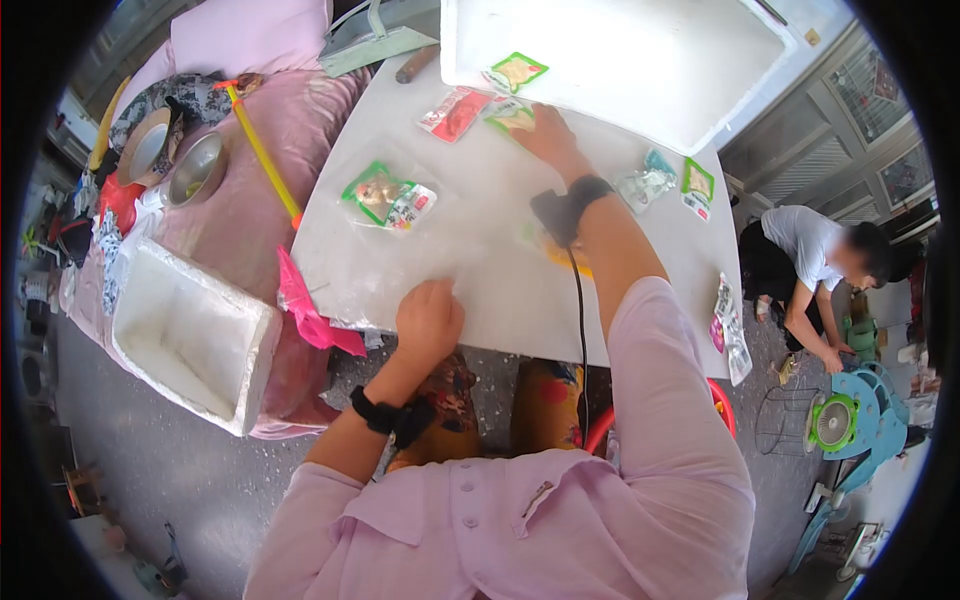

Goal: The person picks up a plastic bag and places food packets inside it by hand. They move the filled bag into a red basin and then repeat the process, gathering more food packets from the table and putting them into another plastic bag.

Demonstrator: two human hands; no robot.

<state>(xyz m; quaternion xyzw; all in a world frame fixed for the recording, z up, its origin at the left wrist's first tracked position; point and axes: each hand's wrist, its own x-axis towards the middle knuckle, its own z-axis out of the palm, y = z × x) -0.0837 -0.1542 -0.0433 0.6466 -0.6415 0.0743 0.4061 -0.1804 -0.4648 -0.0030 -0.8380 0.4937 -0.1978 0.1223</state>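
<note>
The left hand is resting at the near edge of the tabletop. Its fingers are curled closed into a loose fist and it is pressing on a clear bag. The right hand is stretching to the far edge and is lying over a green packet; whether it is gripping the packet, one cannot tell. This packet is lying well apart from the left hand, straight ahead, so the right hand is the nearer one. Its long side seems to be running along the white box. A red packet is lying just beside it.
</note>
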